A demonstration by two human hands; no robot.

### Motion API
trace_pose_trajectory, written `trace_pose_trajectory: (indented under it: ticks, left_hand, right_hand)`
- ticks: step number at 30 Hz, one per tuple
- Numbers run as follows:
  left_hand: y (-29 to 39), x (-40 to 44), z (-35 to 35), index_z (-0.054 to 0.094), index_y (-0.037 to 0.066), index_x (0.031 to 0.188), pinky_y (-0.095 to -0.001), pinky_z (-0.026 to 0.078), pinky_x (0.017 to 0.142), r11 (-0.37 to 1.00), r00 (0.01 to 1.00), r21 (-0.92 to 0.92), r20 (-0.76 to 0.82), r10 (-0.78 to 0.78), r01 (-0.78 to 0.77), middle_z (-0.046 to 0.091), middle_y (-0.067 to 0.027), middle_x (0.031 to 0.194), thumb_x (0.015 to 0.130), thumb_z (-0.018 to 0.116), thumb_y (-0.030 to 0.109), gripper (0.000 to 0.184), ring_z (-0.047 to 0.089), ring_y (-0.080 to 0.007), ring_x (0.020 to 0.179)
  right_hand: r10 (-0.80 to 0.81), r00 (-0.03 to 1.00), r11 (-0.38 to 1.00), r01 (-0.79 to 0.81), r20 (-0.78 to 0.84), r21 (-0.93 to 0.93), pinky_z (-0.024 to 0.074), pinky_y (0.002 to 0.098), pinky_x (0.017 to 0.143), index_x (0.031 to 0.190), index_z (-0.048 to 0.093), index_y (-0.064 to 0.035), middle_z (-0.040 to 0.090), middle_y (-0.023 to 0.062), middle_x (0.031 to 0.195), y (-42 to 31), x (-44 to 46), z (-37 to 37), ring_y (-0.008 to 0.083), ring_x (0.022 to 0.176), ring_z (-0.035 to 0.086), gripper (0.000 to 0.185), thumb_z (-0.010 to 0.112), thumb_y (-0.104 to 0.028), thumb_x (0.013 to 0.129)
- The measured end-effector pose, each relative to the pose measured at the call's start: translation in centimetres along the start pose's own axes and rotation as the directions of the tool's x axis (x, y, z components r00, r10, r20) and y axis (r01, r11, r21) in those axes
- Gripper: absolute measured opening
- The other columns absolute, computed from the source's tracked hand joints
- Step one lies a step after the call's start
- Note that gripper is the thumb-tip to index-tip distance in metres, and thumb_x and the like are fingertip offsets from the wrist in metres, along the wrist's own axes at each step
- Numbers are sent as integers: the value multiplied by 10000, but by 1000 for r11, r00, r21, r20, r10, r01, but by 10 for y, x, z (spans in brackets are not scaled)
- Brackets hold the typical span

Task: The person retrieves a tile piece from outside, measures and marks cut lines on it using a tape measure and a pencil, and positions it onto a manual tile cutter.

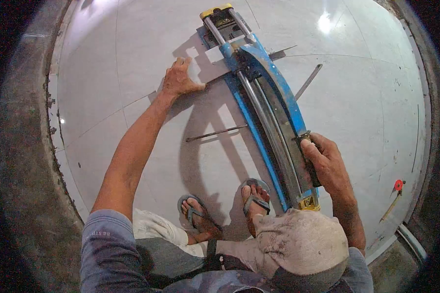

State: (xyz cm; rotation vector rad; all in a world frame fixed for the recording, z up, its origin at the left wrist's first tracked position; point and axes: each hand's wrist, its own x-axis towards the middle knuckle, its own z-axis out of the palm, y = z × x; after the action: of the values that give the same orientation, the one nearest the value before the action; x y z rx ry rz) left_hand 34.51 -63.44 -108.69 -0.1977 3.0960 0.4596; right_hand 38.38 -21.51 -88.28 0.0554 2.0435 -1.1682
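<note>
A blue tile cutter (259, 112) with two steel rails and yellow end pieces lies slantwise on the tiled floor. My right hand (325, 158) is wrapped round the black grip of its blue lever, near the lower end. A narrow light tile piece (214, 72) lies across the cutter's upper part, under the rails. My left hand (182, 79) rests at the left end of this piece, its thumb stretched along the lower edge and its fingers bent over the far side. Whether the fingers press on the piece cannot be made out.
Support rods (215, 133) reach out from both sides of the cutter. My sandalled feet (195, 210) stand left of its lower end. A red round object (399, 185) with a yellowish strip lies at the right. Rough floor edges border both sides.
</note>
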Motion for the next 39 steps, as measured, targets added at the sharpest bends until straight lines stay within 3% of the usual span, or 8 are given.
trace_pose_trajectory:
  ticks: [3, 12, 16, 18, 20, 26, 29, 39]
  left_hand:
    - [-8, 3, 7, 511, -6, 1327, -472, 481, 966, 1000, 999, -17, -25, 24, -24, 558, -213, 1219, 486, 860, 507, 1046, 556, -365, 1171]
    - [-6, 0, 4, 527, 13, 1305, -489, 478, 956, 1000, 999, -20, -38, 22, -23, 564, -207, 1213, 519, 876, 502, 990, 558, -364, 1171]
    - [-12, 3, 6, 524, 27, 1298, -500, 465, 964, 1000, 1000, 22, -19, 14, -14, 572, -197, 1190, 519, 884, 482, 971, 563, -365, 1159]
    - [-8, -2, 0, 520, 35, 1299, -500, 459, 966, 999, 999, 6, -13, -31, 31, 574, -195, 1186, 512, 886, 476, 974, 563, -366, 1158]
    - [4, -7, -13, 516, 44, 1300, -497, 455, 966, 999, 999, -23, -13, -33, 33, 576, -193, 1184, 503, 888, 475, 979, 565, -365, 1157]
    - [-14, 0, 4, 522, 57, 1266, -495, 453, 945, 999, 999, -36, -38, 12, -13, 559, -179, 1210, 496, 886, 473, 947, 558, -357, 1159]
    - [-11, -12, 4, 526, 56, 1252, -499, 451, 938, 994, 981, -60, -172, 85, -96, 557, -171, 1193, 503, 879, 474, 927, 557, -360, 1151]
    - [-6, -8, -3, 492, 21, 1317, -521, 463, 917, 999, 999, 0, -15, 47, -47, 550, -213, 1208, 553, 835, 521, 975, 557, -391, 1143]
  right_hand:
    - [-1, 1000, 999, 1, 4, -44, 469, 313, 645, 1013, 633, 37, 632, 79, 789, -1, 0, 1, 132, 702, 565, 387, 518, -330, 971]
    - [-39, 998, 984, 31, -42, -173, 496, 354, 692, 980, 649, 57, 642, 134, 745, -51, 44, 13, 176, 731, 610, 466, 513, -388, 947]
    - [-126, 983, 973, 96, -133, -212, 487, 361, 626, 947, 662, 51, 626, 96, 700, -42, 95, 40, 174, 652, 597, 463, 515, -388, 947]
    - [-350, 925, 919, 309, -148, -244, 444, 305, 502, 912, 638, -2, 553, 23, 663, -26, 104, 33, 121, 562, 538, 430, 524, -412, 974]
    - [-87, 996, 984, 84, -16, -157, 439, 275, 469, 915, 631, -16, 550, 19, 653, -70, 80, 19, 101, 542, 539, 425, 530, -424, 977]
    - [-43, 999, 986, 43, 3, -159, 410, 245, 374, 943, 587, -14, 528, 6, 638, -113, 53, 14, 62, 473, 499, 422, 498, -422, 1002]
    - [-40, 999, 986, 40, 5, -160, 404, 247, 371, 940, 577, -4, 525, 10, 645, -118, 54, 13, 69, 468, 499, 431, 492, -422, 1006]
    - [-34, 999, 987, 31, -14, -157, 385, 243, 360, 909, 574, -37, 509, -5, 633, -104, 47, 17, 64, 465, 491, 404, 498, -422, 1005]
